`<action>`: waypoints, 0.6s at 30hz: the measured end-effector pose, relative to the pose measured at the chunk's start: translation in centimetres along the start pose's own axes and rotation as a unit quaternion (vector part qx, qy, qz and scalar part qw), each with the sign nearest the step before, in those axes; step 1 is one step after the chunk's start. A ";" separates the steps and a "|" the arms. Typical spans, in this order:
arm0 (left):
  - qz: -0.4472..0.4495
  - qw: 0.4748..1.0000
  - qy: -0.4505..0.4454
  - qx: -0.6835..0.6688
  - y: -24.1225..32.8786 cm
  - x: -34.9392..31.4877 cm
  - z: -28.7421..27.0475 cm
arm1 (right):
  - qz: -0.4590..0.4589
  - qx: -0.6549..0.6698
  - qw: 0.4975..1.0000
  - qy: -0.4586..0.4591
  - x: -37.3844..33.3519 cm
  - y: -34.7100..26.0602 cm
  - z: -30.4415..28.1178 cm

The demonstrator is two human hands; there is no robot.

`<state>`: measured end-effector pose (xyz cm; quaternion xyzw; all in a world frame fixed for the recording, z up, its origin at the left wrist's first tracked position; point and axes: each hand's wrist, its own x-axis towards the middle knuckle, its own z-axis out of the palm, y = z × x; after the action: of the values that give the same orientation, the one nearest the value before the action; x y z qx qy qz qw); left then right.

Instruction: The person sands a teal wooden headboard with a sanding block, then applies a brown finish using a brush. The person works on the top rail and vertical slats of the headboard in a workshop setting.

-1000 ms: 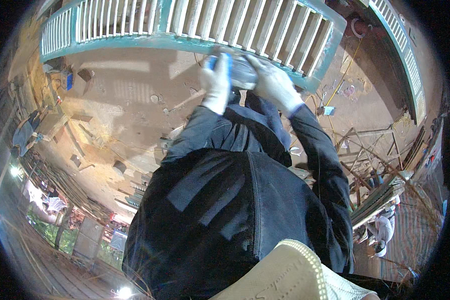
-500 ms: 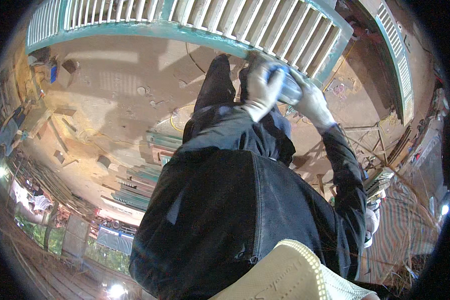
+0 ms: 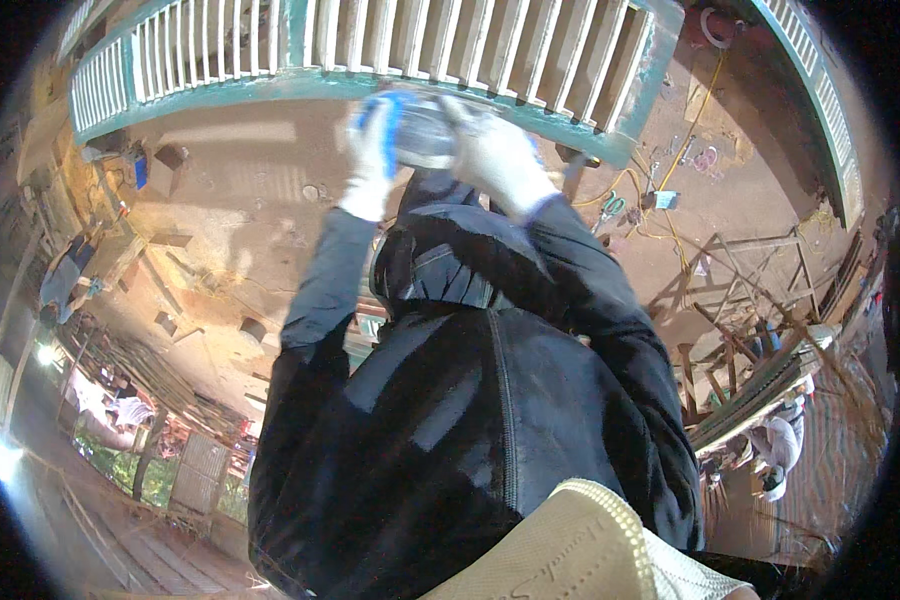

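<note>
A louvered shutter panel [image 3: 610,138] with a green frame and white slats spans the far side of the view. Both my hands wear white gloves with blue patches. Between them is a rounded grey hand tool [image 3: 425,138], smeared by motion, so its exact kind is unclear. My left hand [image 3: 372,155] is closed around its left side, and my right hand [image 3: 500,155] grips its right side. The tool is at the near green rail of the shutter; whether it touches the rail is hard to make out.
Yellow cable [image 3: 682,160] and green-handled scissors [image 3: 612,206] lie on the floor to the right. Beyond stands another louvered panel [image 3: 820,110]. A wooden frame [image 3: 760,265] sits at right. Other people are at the far left [image 3: 65,275] and lower right [image 3: 778,445].
Both hands and the grey tool have moved left along the shutter's near rail. My left forearm has straightened forward, and my right forearm now reaches inward. The whole view has shifted somewhat.
</note>
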<state>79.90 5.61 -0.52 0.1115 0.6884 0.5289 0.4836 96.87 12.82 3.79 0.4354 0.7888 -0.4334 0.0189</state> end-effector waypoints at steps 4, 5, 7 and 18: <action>0.043 0.990 -0.061 0.116 -1.9 -5.6 9.5 | 0.044 -0.028 0.999 0.004 -6.8 6.7 -3.9; 0.066 0.988 -0.054 0.132 -3.9 -6.4 10.8 | 0.066 -0.029 0.997 -0.033 -7.9 7.6 -4.9; 0.156 0.968 -0.095 0.172 -3.1 -8.5 14.9 | 0.156 -0.056 0.982 -0.094 -10.3 10.6 -7.0; 0.057 0.996 -0.051 0.045 -2.5 -3.3 6.0 | 0.067 -0.053 0.993 -0.081 -3.2 3.2 -3.9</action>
<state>87.18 6.09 -0.65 0.1990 0.6786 0.5172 0.4820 102.46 14.18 5.46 0.4491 0.7758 -0.4223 0.1347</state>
